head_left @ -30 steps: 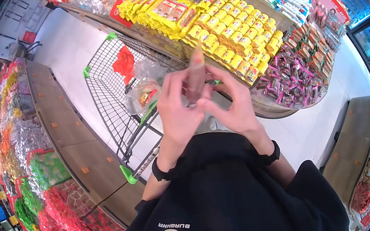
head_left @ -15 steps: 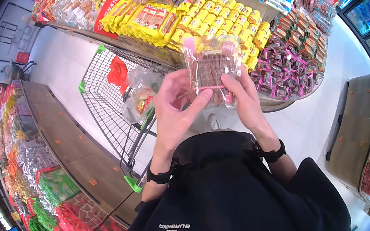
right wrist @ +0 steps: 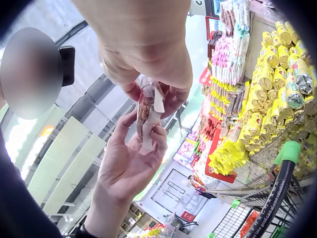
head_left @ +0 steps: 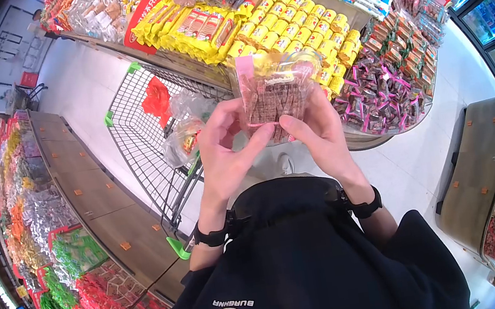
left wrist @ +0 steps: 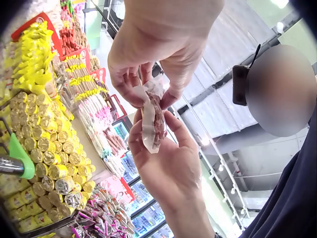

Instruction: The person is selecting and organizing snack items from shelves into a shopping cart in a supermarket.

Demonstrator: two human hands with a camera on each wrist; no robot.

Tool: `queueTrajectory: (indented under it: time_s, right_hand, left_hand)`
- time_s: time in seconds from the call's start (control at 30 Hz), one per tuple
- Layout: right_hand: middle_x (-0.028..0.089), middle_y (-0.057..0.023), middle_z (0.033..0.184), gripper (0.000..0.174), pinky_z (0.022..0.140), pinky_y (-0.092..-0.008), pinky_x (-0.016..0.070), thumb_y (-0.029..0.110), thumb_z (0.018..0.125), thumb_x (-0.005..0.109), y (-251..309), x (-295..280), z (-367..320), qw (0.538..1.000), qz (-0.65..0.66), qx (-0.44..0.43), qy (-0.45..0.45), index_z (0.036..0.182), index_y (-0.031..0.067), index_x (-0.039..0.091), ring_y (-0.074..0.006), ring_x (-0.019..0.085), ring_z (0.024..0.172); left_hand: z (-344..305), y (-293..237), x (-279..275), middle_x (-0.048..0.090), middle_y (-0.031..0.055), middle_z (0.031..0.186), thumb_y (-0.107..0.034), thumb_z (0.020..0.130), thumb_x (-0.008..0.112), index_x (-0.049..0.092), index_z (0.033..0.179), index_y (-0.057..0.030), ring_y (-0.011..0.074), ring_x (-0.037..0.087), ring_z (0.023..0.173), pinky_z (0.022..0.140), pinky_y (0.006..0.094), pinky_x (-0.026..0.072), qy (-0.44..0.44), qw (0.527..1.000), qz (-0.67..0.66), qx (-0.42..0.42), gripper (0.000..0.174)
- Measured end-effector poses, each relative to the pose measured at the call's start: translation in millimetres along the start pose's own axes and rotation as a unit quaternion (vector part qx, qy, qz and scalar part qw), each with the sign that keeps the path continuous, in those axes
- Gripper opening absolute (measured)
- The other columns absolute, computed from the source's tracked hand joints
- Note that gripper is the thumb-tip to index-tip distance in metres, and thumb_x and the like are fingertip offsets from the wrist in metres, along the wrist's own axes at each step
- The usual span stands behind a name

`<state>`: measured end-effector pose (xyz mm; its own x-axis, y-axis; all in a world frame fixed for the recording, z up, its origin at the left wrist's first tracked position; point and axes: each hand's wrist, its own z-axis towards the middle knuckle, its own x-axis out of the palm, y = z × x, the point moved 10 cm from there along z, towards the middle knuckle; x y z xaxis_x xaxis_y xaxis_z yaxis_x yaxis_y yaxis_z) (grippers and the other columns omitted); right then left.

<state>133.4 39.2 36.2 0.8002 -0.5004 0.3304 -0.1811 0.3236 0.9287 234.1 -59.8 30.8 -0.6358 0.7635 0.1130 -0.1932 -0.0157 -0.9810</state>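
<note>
Both hands hold a clear snack packet [head_left: 275,101] of dark brown strips, with a pink band at its upper left, in front of the body in the head view. My left hand [head_left: 222,155] grips its left side, thumb across the lower edge and fingers behind. On the opposite side my right hand [head_left: 321,128] grips it the same way, the two thumb tips close together. Seen edge-on in the left wrist view, the packet [left wrist: 155,119] is thin and pinched between fingers and thumbs of both hands. The right wrist view shows a pale flap [right wrist: 158,100] on it.
A wire shopping cart [head_left: 129,123] with green corners stands at the left, holding a red bag [head_left: 156,101] and clear plastic bags [head_left: 185,138]. Ahead, a display carries yellow-wrapped rolls [head_left: 289,25] and pink-tied packets [head_left: 382,101]. Candy shelves [head_left: 91,189] line the left; another counter [head_left: 472,154] stands right.
The packet, edge-on a second ago, has turned its broad face up toward the head camera. Since half a second ago, the right thumb has moved left and down to the packet's lower edge.
</note>
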Motion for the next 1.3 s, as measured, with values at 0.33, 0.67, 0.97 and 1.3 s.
queueTrajectory:
  time_s: [0.33,0.67,0.97,1.3]
  right_hand:
    - [0.054,-0.0072,0.125,0.052,0.096,-0.0296,0.0446,-0.001,0.093,0.06,-5,4,-2,1.0,-0.009,0.005,0.013,0.139,-0.0022,0.037,-0.0122,0.053,0.112]
    - [0.058,-0.0066,0.12,0.054,0.088,-0.0271,0.0492,-0.001,0.092,0.061,-4,2,-5,1.0,-0.01,0.002,0.004,0.14,-0.0019,0.037,-0.0101,0.057,0.104]
    - [0.06,-0.0049,0.115,0.053,0.075,-0.0239,0.0516,-0.001,0.092,0.062,-7,-5,-9,0.999,-0.014,0.011,-0.031,0.14,-0.0002,0.04,-0.0076,0.059,0.095]
    - [0.061,-0.0038,0.114,0.053,0.075,-0.0229,0.0501,-0.002,0.091,0.063,-17,3,2,0.996,-0.026,0.024,-0.085,0.14,0.0004,0.041,-0.0068,0.057,0.095]
  left_hand:
    - [-4,-1,-6,0.068,0.0082,0.103,0.003,0.081,0.074,0.057,0.117,0.0028,0.0126,0.064,0.092,0.083,0.0275,0.0507,-0.004,1.0,-0.003,-0.002,0.04]
    - [-7,1,-3,0.067,0.0079,0.103,0.002,0.081,0.074,0.056,0.116,0.0028,0.0129,0.064,0.093,0.084,0.0274,0.0508,0.0,0.999,-0.022,-0.036,0.04]
    - [-1,4,2,0.066,0.0068,0.105,0.003,0.081,0.073,0.054,0.12,0.0017,0.0124,0.063,0.095,0.086,0.0269,0.051,0.021,0.997,-0.053,-0.044,0.043]
    - [18,9,-13,0.065,0.0045,0.102,0.002,0.081,0.074,0.055,0.12,0.0012,0.009,0.061,0.092,0.085,0.0246,0.0479,0.062,0.995,-0.064,-0.044,0.043]
